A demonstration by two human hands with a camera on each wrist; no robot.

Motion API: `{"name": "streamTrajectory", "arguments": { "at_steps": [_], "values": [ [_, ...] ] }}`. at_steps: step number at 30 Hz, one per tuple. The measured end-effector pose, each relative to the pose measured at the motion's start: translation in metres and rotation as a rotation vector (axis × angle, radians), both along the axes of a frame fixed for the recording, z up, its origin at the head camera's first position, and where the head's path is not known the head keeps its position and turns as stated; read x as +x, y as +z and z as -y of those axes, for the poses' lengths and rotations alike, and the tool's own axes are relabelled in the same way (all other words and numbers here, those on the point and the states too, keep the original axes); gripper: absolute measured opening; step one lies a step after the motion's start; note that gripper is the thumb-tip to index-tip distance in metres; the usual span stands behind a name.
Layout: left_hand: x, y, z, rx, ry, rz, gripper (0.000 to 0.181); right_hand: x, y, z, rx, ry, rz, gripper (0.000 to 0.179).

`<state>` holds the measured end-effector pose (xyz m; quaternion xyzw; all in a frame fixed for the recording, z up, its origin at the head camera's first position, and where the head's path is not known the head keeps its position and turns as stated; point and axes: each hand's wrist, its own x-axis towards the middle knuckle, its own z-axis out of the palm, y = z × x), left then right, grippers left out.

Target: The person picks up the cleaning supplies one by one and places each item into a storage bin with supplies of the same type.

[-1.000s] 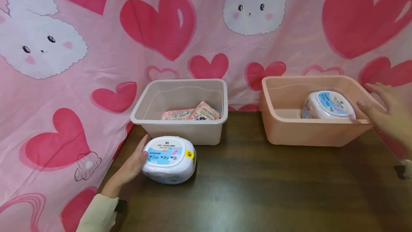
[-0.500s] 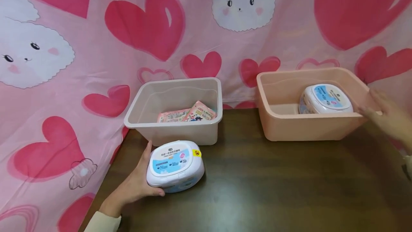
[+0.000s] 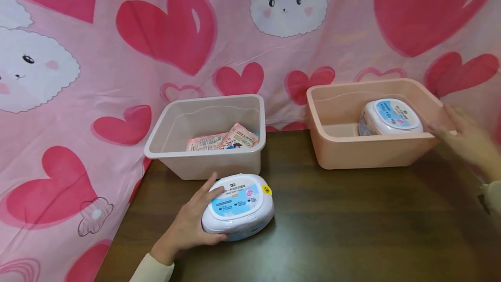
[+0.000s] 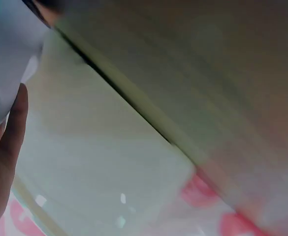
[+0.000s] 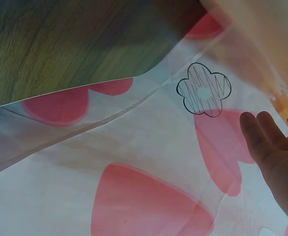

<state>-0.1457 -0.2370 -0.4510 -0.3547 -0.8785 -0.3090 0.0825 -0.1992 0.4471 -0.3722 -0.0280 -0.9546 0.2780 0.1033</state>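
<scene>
In the head view my left hand [image 3: 192, 223] grips the left end of a white lidded tub [image 3: 238, 208], thumb at the front and fingers at the back. The tub has a blue-and-white label with a yellow sticker; it tilts slightly in front of the grey bin [image 3: 203, 160]. Its lower side is partly hidden. My right hand [image 3: 467, 136], a little blurred, is at the right end of the peach bin [image 3: 368, 151], fingers along its outer side. In the right wrist view the fingers [image 5: 254, 132] look nearly straight. Inside the peach bin sits a similar white tub [image 3: 393, 116].
Pink printed packets [image 3: 238, 137] lie in the grey bin. Both bins stand at the back of a dark wooden table [image 3: 332, 221], apart from each other. A pink heart-print cloth [image 3: 235, 25] hangs behind and to the left.
My left hand has moved the white tub to the right and nearer, its thumb now round the front. The right hand stays by the peach bin. The head view has shifted slightly.
</scene>
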Motion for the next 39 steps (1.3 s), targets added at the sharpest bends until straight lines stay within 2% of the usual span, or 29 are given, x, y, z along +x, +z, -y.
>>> {"name": "streamTrajectory", "arguments": {
  "at_steps": [4, 9, 17, 24, 32, 39],
  "values": [
    [-0.001, 0.003, -0.028, 0.03, -0.089, -0.047, 0.098, 0.001, -0.003, -0.002, -0.016, -0.007, -0.004, 0.083],
    [-0.005, 0.004, -0.065, 0.084, -0.193, -0.108, 0.09, 0.002, -0.003, -0.001, -0.035, -0.02, 0.004, 0.083],
    [-0.01, 0.015, -0.108, 0.195, -0.264, -0.122, 0.08, -0.002, 0.0, 0.005, -0.01, -0.027, 0.002, 0.082],
    [-0.021, 0.04, -0.137, 0.327, -0.303, -0.11, 0.073, -0.003, 0.006, 0.007, -0.004, -0.029, 0.03, 0.082],
    [-0.039, 0.079, -0.164, 0.46, -0.372, -0.188, 0.07, -0.004, 0.003, 0.003, -0.008, 0.01, -0.058, 0.078],
    [-0.061, 0.11, -0.187, 0.544, -0.333, -0.251, 0.073, -0.002, 0.001, 0.003, -0.005, 0.008, -0.067, 0.077]
  ]
}}
